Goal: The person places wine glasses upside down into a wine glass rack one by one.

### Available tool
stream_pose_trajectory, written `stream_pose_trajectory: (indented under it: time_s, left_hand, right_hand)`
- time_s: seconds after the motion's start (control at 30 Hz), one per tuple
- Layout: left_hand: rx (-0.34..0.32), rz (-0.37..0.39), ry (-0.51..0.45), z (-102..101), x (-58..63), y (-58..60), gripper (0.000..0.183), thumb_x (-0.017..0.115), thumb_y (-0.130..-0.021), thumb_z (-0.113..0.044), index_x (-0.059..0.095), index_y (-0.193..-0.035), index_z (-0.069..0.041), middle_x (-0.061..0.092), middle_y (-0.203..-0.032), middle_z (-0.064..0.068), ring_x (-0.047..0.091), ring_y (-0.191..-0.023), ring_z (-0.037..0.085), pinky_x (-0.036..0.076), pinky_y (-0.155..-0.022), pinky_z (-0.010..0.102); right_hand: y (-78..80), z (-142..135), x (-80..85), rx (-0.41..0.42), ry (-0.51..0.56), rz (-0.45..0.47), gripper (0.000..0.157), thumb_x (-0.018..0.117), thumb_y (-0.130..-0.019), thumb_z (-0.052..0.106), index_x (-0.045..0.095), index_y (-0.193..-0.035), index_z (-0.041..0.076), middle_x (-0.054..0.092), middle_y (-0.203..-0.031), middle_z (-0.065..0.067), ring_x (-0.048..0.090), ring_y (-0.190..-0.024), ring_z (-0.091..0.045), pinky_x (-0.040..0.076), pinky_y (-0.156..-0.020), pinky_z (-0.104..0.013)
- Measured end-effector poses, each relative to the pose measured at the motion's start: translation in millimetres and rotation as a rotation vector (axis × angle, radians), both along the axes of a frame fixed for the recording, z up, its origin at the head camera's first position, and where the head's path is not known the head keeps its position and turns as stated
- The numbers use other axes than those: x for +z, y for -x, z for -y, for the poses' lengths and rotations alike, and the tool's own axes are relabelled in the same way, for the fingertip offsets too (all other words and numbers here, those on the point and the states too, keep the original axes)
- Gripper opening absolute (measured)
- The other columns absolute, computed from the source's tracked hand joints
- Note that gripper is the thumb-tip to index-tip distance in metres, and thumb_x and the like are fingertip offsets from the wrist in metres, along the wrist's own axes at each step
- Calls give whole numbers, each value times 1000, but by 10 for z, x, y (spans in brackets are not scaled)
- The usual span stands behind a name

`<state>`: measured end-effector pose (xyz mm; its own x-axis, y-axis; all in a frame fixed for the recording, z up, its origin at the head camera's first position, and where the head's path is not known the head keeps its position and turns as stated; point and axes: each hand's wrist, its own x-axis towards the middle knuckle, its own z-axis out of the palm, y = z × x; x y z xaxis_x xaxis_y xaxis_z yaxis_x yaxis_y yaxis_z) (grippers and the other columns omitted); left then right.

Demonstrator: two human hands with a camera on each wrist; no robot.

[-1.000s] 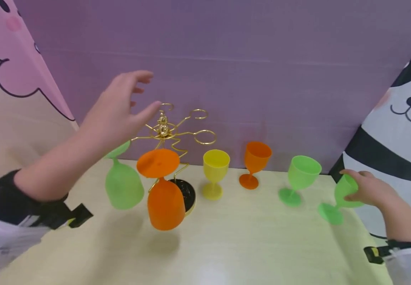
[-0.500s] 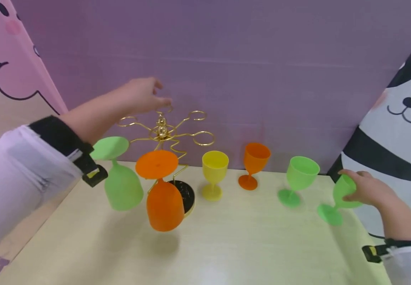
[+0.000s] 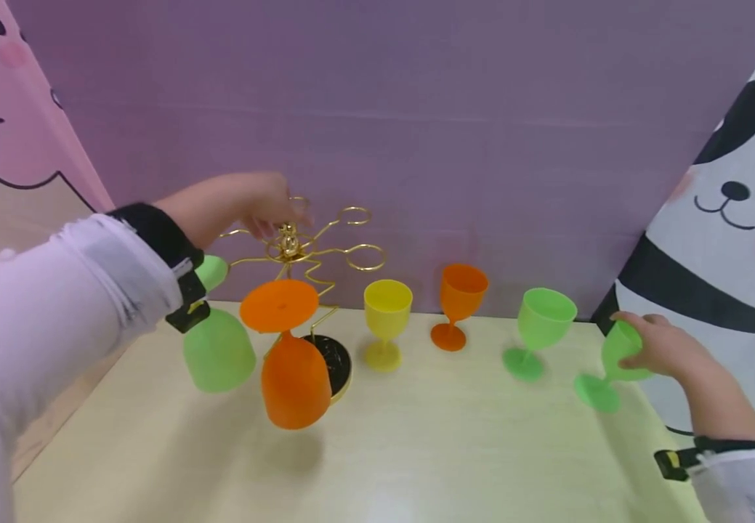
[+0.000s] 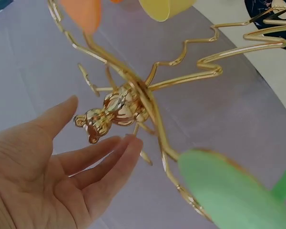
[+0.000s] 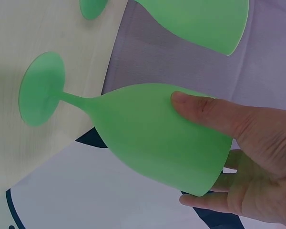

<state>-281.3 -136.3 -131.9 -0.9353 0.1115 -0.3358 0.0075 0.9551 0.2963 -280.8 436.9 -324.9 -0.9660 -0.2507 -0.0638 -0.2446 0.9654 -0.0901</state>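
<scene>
A gold wire goblet rack [image 3: 291, 250] stands at the left, topped by a shiny bear figure [image 4: 119, 107]. My left hand [image 3: 266, 202] reaches over it from the left. In the left wrist view its thumb and loosely bent fingers lie on either side of the bear's head, with a gap by the thumb. Upside down from the rack's near arms hang a green goblet [image 3: 219, 352] and an orange goblet [image 3: 295, 385]. At the far right my right hand [image 3: 668, 349] grips another green goblet [image 5: 152, 133] by its bowl, thumb on the near side; its foot is at the table.
A yellow goblet [image 3: 386, 309], an orange goblet [image 3: 462, 290] and a green goblet [image 3: 543, 323] stand upright along the table's [image 3: 455, 436] back edge. Behind them hangs a purple cloth [image 3: 449, 145]. A panda-printed panel [image 3: 704, 283] borders the right side.
My left hand has come down and slightly right onto the rack's top, its sleeve now overlapping the hanging green goblet. My right hand keeps its hold on the green goblet in place.
</scene>
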Motion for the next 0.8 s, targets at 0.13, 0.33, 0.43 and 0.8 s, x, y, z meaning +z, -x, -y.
stream_pose_trajectory:
  time_s: [0.13,0.33,0.43,0.8]
  left_hand:
    - [26,2,32,-22,-37,33,40,58,-87,-42,50,-84,-2,47,-64,0,52,-53,9,49,-57,20]
    - [62,-33,28,-36,-33,31,40,61,-85,-40,54,-84,-1,52,-55,-2,55,-51,8,52,-60,22]
    - [72,-35,1,-22,-50,5,36,62,-85,-35,55,-80,0,54,-54,-1,56,-50,8,53,-59,22]
    - [48,-70,-18,71,-14,-57,26,62,-82,-23,54,-70,-2,51,-47,-5,54,-44,4,48,-48,15]
  right_hand:
    - [-18,-11,0,-8,-3,-2,85,78,-65,34,32,-129,2,31,-116,-46,44,-93,-60,42,-70,-64]
    - [-23,-6,12,-1,1,-19,84,78,-66,31,31,-130,2,30,-116,-47,43,-92,-61,42,-72,-65]
    - [-9,7,11,5,4,-17,85,78,-65,31,32,-130,2,30,-116,-47,43,-92,-61,42,-71,-65]
    - [9,44,72,1,-11,-11,84,77,-67,32,30,-131,4,28,-118,-48,43,-91,-62,42,-70,-66]
